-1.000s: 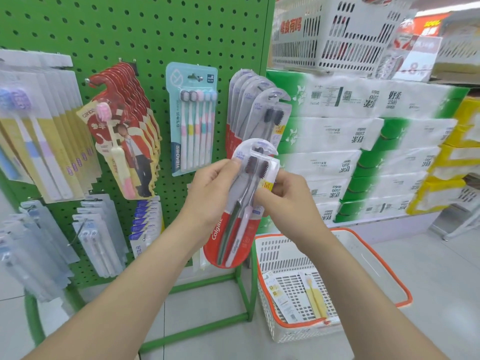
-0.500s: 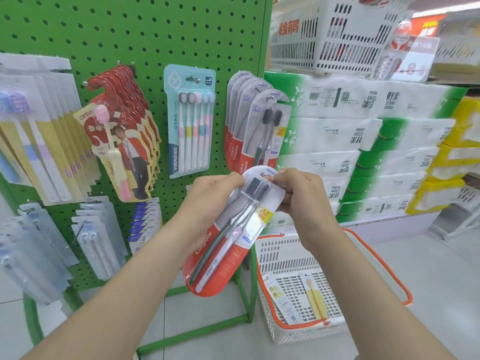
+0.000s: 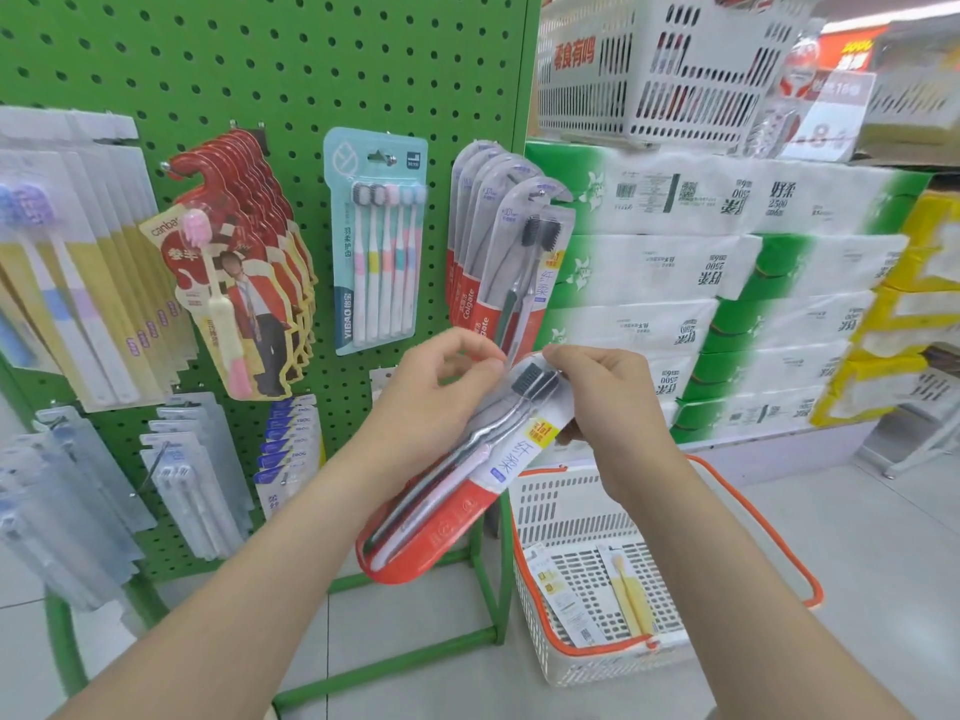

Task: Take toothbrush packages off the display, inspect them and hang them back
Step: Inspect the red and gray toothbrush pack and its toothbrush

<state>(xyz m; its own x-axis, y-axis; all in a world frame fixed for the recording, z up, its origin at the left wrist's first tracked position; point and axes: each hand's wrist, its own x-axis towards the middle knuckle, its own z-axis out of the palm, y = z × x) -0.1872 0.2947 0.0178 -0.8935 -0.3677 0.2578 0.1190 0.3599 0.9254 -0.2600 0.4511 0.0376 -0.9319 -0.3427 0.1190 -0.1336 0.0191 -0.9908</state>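
A red and clear Colgate two-brush toothbrush package (image 3: 467, 470) is held slanted in front of the green pegboard display (image 3: 291, 70), its head end up right and its red end down left. My left hand (image 3: 431, 402) grips its upper left edge. My right hand (image 3: 602, 402) pinches its top end and right edge. A row of the same Colgate packages (image 3: 498, 262) hangs on a hook just above my hands. Left of that row hangs a light-blue multi-brush pack (image 3: 376, 236).
Red character-card toothbrush packs (image 3: 244, 272) and yellow-white packs (image 3: 78, 272) hang further left; grey-blue packs (image 3: 192, 485) hang below. A white basket with orange rim (image 3: 613, 574) holding boxed brushes stands on the floor at right. Stacked tissue packs (image 3: 727, 293) fill the shelf behind it.
The package has tipped from nearly upright to a slant and dropped lower. My right hand moved from its side to its top end.
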